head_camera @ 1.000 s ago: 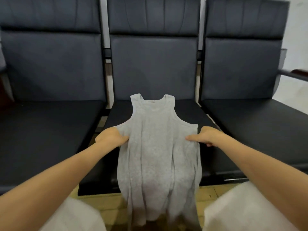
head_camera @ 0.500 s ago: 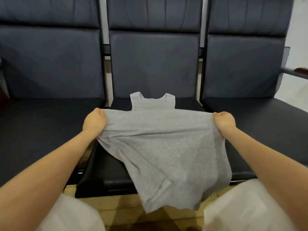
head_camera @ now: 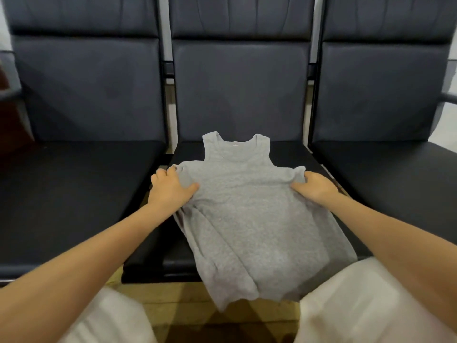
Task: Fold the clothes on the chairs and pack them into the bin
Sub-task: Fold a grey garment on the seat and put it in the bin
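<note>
A grey sleeveless top (head_camera: 249, 219) lies front up on the seat of the middle chair (head_camera: 153, 248), neckline toward the backrest and hem hanging over the seat's front edge. My left hand (head_camera: 171, 188) grips the top's left side just under the armhole. At the right side, under the other armhole, my right hand (head_camera: 314, 185) pinches the fabric. The cloth between my hands is spread but wrinkled. No bin is in view.
Three dark padded chairs stand side by side; the left chair (head_camera: 61, 194) and the right chair (head_camera: 395, 181) have nothing on their seats. A chair armrest (head_camera: 448, 97) juts out at the far right. My knees in white trousers (head_camera: 358, 300) sit below, above a wooden floor (head_camera: 188, 313).
From one second ago my hands pulled apart and stretched the top wide in the air, then came down and inward, laying it on the middle seat with its hem over the edge.
</note>
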Tool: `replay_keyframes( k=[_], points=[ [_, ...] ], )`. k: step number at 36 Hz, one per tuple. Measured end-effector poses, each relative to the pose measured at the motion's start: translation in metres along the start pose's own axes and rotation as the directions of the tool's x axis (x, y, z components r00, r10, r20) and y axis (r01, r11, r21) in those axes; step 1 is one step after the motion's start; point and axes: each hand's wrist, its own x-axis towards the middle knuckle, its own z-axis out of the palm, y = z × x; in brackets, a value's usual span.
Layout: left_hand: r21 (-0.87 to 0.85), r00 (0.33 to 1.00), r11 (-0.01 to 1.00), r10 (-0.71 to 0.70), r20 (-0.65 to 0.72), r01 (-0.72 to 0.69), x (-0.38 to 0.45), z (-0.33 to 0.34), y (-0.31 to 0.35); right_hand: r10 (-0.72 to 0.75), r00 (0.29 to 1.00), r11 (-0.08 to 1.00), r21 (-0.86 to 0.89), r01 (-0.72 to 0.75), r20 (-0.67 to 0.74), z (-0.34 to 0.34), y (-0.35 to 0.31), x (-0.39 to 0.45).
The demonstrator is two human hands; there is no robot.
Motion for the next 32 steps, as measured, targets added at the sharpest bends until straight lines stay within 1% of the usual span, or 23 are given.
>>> replay_keyframes(
  k=[2,4,9,12,14,15,16,17,18,19,20,21,22,23,24,25,26,27,28,29,30,31,32],
  points=[
    [0.025,1.000,1.000,-0.013,-0.011,0.013,-0.013,-0.003,-0.006,-0.034,0.999,0.999,-0.015,0.035,0.024,0.000,0.001,-0.004],
    [-0.001,0.999,0.999,-0.033,0.027,0.033,-0.024,-0.008,-0.014,-0.057,0.997,0.998,-0.035,0.059,0.045,0.000,0.000,-0.011],
    [0.022,0.985,1.000,0.011,0.170,-0.015,-0.047,-0.020,-0.022,-0.135,0.990,0.989,-0.046,0.137,0.047,-0.003,-0.004,-0.031],
    [0.106,0.977,0.993,0.021,0.214,-0.045,-0.057,-0.020,-0.018,-0.130,0.990,0.988,-0.076,0.133,0.052,-0.005,-0.003,-0.039],
    [0.127,0.971,0.989,0.044,0.237,-0.076,-0.060,-0.019,-0.019,-0.130,0.990,0.985,-0.108,0.135,0.053,-0.005,-0.001,-0.041],
    [0.099,0.966,0.992,0.052,0.253,-0.080,-0.060,-0.019,-0.019,-0.133,0.990,0.983,-0.124,0.138,0.052,-0.004,0.000,-0.041],
    [0.033,0.965,0.997,0.057,0.257,-0.068,-0.062,-0.020,-0.019,-0.136,0.990,0.980,-0.139,0.141,0.046,-0.003,0.001,-0.041],
    [-0.085,0.966,0.996,0.052,0.254,-0.032,-0.062,-0.021,-0.018,-0.138,0.990,0.977,-0.160,0.142,0.038,-0.001,0.002,-0.041],
    [-0.260,0.969,0.965,0.022,0.247,0.044,-0.065,-0.024,-0.015,-0.138,0.990,0.972,-0.190,0.140,0.025,0.000,0.002,-0.042],
    [-0.457,0.967,0.878,-0.026,0.255,0.144,-0.065,-0.027,-0.013,-0.138,0.990,0.964,-0.230,0.136,0.009,0.002,0.003,-0.043],
    [-0.639,0.959,0.730,-0.080,0.271,0.241,-0.064,-0.032,-0.012,-0.142,0.990,0.954,-0.269,0.134,-0.010,0.004,0.003,-0.044],
    [-0.772,0.947,0.552,-0.132,0.292,0.315,-0.062,-0.038,-0.013,-0.146,0.989,0.945,-0.300,0.130,-0.030,0.006,0.003,-0.046],
    [-0.858,0.934,0.370,-0.175,0.312,0.355,-0.060,-0.043,-0.016,-0.152,0.987,0.937,-0.325,0.127,-0.052,0.008,0.003,-0.046],
    [-0.901,0.920,0.222,-0.214,0.328,0.373,-0.057,-0.047,-0.020,-0.160,0.985,0.930,-0.345,0.127,-0.069,0.010,0.003,-0.046],
    [-0.912,0.899,0.128,-0.266,0.348,0.390,-0.055,-0.052,-0.026,-0.168,0.982,0.923,-0.363,0.128,-0.082,0.013,0.003,-0.046],
    [-0.906,0.880,0.112,-0.313,0.358,0.408,-0.052,-0.056,-0.031,-0.173,0.981,0.918,-0.375,0.127,-0.091,0.015,0.002,-0.047],
    [-0.887,0.872,0.183,-0.347,0.344,0.423,-0.051,-0.060,-0.036,-0.175,0.980,0.916,-0.382,0.126,-0.097,0.017,0.002,-0.047],
    [-0.830,0.883,0.355,-0.358,0.305,0.431,-0.051,-0.062,-0.043,-0.173,0.980,0.916,-0.382,0.123,-0.099,0.017,0.001,-0.047],
    [-0.659,0.908,0.627,-0.334,0.255,0.415,-0.053,-0.064,-0.048,-0.170,0.980,0.918,-0.377,0.122,-0.098,0.017,0.000,-0.047],
    [-0.368,0.938,0.867,-0.272,0.215,0.336,-0.055,-0.064,-0.055,-0.166,0.982,0.920,-0.373,0.119,-0.095,0.017,0.000,-0.047],
    [-0.059,0.961,0.978,-0.182,0.209,0.198,-0.059,-0.062,-0.061,-0.164,0.982,0.922,-0.369,0.120,-0.091,0.016,-0.001,-0.047],
    [0.160,0.966,0.984,-0.113,0.231,0.077,-0.063,-0.059,-0.066,-0.161,0.983,0.923,-0.366,0.120,-0.083,0.015,0.000,-0.046],
    [0.271,0.963,0.962,-0.072,0.258,-0.001,-0.067,-0.056,-0.070,-0.156,0.985,0.925,-0.360,0.120,-0.075,0.014,0.000,-0.046]
  ],
)
